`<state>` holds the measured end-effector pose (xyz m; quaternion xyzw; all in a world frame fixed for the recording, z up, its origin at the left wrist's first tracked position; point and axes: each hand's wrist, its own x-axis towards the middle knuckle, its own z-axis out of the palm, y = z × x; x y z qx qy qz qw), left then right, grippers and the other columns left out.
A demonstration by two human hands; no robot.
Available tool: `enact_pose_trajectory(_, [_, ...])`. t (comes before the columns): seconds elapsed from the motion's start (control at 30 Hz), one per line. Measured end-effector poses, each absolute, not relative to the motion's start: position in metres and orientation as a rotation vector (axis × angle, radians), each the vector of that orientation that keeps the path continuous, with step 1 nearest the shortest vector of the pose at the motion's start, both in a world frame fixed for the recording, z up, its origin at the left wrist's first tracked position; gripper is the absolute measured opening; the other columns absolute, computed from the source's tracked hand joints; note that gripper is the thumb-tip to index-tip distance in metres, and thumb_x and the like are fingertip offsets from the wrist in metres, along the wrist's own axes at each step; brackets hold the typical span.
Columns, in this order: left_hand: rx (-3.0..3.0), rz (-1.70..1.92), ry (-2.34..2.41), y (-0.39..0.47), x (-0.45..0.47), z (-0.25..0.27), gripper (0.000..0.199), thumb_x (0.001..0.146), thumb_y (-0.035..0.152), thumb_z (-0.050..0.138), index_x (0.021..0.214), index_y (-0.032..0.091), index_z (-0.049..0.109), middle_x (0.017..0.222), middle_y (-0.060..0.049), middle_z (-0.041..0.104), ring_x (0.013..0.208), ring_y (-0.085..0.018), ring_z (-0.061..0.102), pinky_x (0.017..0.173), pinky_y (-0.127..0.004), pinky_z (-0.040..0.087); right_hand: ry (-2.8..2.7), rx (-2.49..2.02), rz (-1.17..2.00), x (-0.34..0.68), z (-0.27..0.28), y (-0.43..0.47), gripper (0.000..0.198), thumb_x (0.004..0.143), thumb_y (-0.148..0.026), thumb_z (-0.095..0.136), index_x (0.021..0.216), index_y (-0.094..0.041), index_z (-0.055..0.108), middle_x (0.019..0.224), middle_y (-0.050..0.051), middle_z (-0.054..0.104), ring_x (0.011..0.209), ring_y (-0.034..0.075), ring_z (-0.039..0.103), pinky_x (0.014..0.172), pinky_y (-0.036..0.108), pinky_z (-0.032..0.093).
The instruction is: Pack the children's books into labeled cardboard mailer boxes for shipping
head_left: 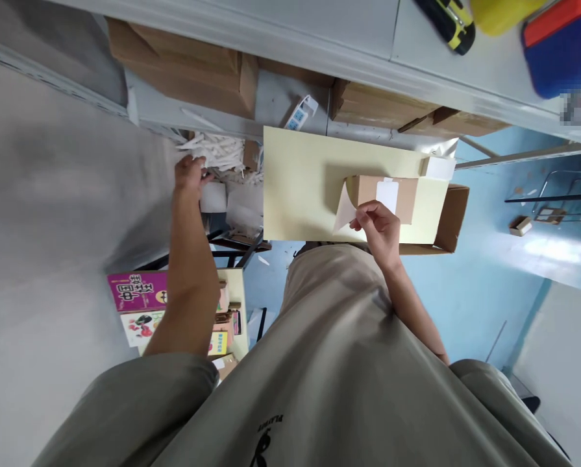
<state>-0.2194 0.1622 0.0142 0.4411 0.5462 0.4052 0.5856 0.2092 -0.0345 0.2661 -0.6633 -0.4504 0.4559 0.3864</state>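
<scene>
My right hand (pixel 378 228) pinches a small pale sheet of paper (pixel 345 211) by its edge. The sheet curls up beside the left end of a brown cardboard box (pixel 407 202). A white label (pixel 387 194) lies on top of that box, which rests on a cream board (pixel 300 188). Off to the left, my left hand (pixel 190 174) reaches over the edge of a heap of white paper strips (pixel 219 150). Its thumb and fingers are apart, and I make out nothing held between them.
A grey shelf (pixel 290 39) runs across the front, with a black-and-yellow cutter (pixel 450 23) on it. Cardboard boxes (pixel 187 68) and a power strip (pixel 300 113) sit beneath. An open carton (pixel 453 217) is right of the board; books (pixel 137 292) lie at lower left.
</scene>
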Motion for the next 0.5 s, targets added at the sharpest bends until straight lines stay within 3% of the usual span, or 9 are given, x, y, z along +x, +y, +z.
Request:
enact_pose_trajectory(0.07, [0.997,0.902,1.291,0.173,-0.216,0.013,0.092,0.070,0.098,0.090,0.083,0.026,0.033,0.061,0.020,0.030,0.074,-0.007,0.029,0.091,-0.031,0.046,-1.128,-1.709,1.146,0.214,0.266,-0.039,0.057,0.104,-0.084,0.079,0.096,-0.029,0.071,0.082,0.000,0.071,0.076,0.021,0.078,0.072,0.040,0.068])
enact_pose_trajectory(0.17, [0.932,0.860,1.346,0.176,-0.193,0.013,0.093,0.074,0.093,0.092,0.085,0.025,0.029,0.067,0.019,0.030,0.078,-0.007,0.031,0.100,-0.032,0.043,-1.108,-1.745,1.084,0.226,0.267,-0.044,0.055,0.104,-0.082,0.079,0.098,-0.028,0.072,0.083,0.001,0.072,0.077,0.021,0.078,0.072,0.040,0.068])
enact_pose_trajectory(0.3, [0.853,0.899,1.431,0.167,-0.145,0.011,0.102,0.081,0.081,0.095,0.087,0.026,0.010,0.068,0.020,0.033,0.077,-0.004,0.035,0.092,-0.029,0.041,-1.030,-1.781,1.015,0.250,0.266,-0.049,0.050,0.102,-0.077,0.083,0.097,-0.027,0.074,0.082,0.001,0.074,0.079,0.022,0.079,0.074,0.040,0.067])
enact_pose_trajectory(0.4, [0.862,0.943,1.457,0.162,-0.132,0.011,0.097,0.095,0.077,0.087,0.089,0.026,0.005,0.069,0.020,0.032,0.073,0.001,0.039,0.088,-0.025,0.041,-1.002,-1.770,1.021,0.269,0.260,-0.052,0.046,0.102,-0.071,0.084,0.097,-0.027,0.076,0.083,0.001,0.075,0.080,0.022,0.081,0.074,0.040,0.067])
enact_pose_trajectory(0.5, [1.062,0.955,1.318,0.159,-0.135,0.023,0.097,0.096,0.082,0.083,0.090,0.025,0.005,0.069,0.019,0.027,0.068,0.001,0.036,0.086,-0.024,0.043,-1.030,-1.752,1.034,0.286,0.252,-0.056,0.041,0.104,-0.067,0.082,0.101,-0.027,0.075,0.088,0.002,0.076,0.083,0.023,0.082,0.075,0.040,0.068])
